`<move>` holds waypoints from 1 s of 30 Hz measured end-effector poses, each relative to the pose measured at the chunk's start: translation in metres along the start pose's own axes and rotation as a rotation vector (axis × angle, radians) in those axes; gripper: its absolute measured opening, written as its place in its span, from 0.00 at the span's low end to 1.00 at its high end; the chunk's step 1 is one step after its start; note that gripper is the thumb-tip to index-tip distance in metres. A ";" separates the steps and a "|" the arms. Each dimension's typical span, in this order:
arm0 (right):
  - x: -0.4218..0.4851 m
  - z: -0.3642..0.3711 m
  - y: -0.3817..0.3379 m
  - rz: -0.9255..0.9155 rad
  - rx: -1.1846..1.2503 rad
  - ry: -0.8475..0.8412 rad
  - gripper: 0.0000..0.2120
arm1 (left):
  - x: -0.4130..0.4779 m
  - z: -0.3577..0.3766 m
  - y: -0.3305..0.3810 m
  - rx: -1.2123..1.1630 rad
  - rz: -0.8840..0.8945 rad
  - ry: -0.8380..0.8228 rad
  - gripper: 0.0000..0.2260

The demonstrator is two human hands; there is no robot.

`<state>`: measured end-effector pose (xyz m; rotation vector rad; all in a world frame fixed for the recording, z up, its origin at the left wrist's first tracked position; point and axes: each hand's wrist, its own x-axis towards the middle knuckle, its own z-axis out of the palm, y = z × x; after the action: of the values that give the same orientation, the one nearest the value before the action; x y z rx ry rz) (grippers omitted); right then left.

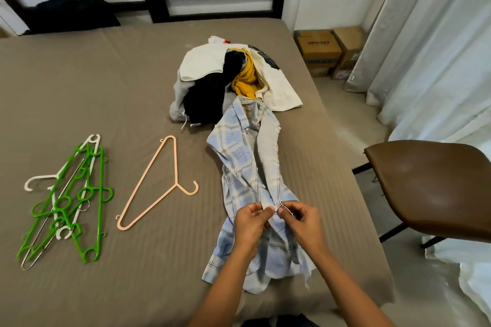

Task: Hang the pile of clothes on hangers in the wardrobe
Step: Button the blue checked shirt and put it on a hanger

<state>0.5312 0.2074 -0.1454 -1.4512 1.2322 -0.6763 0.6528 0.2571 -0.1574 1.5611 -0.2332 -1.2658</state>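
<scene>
Head view is showing the left grip and right grip both pinching the front edge of the shirt at lower centre of the frame, fingers curled on the fabric. This shirt is lying lengthwise on the bed, its collar touching the pile at upper centre. One peach hanger is lying just left of the shirt, apart from it. At far left, green and white hangers are lying stacked. At right, a chair is standing beside the bed.
</scene>
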 end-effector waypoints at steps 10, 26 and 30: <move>-0.007 0.001 -0.005 0.201 0.281 -0.007 0.08 | 0.000 0.001 0.005 0.086 0.043 0.038 0.07; -0.015 0.005 -0.005 0.166 0.109 0.072 0.06 | -0.003 0.001 0.012 0.399 0.155 0.068 0.08; -0.017 0.008 -0.007 0.146 0.076 0.078 0.05 | -0.005 0.000 0.009 0.423 0.161 0.062 0.10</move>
<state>0.5355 0.2258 -0.1376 -1.2693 1.3443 -0.6776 0.6543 0.2564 -0.1474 1.8926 -0.6052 -1.0844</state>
